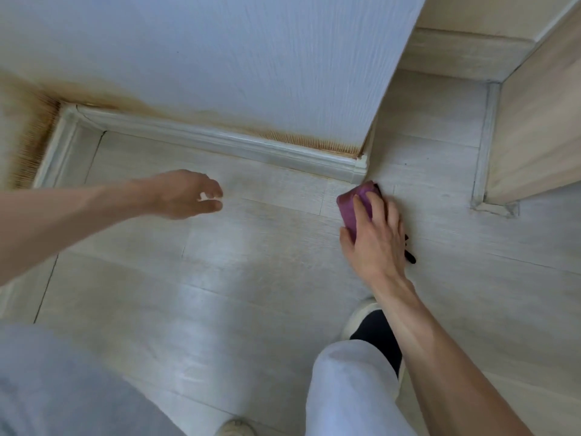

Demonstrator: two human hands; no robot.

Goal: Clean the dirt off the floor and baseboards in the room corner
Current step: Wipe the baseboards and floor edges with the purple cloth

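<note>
My right hand (pixel 374 234) grips a purple sponge (pixel 356 199) and presses it on the pale laminate floor (pixel 251 262), just in front of the outer end of the white baseboard (pixel 220 140). My left hand (pixel 185 193) hovers over the floor near the inner corner, fingers loosely curled, holding nothing. The baseboard runs from the left corner (pixel 70 113) to the wall's end. Brown-yellow staining marks the white wall (pixel 220 58) just above the baseboard. Something small and black (pixel 410 258) shows under my right hand's far side.
A light wooden cabinet or door frame (pixel 534 136) stands at the right with a strip along its base. My legs in light grey trousers (pixel 345 388) and my shoes (pixel 361 313) are at the bottom of the view.
</note>
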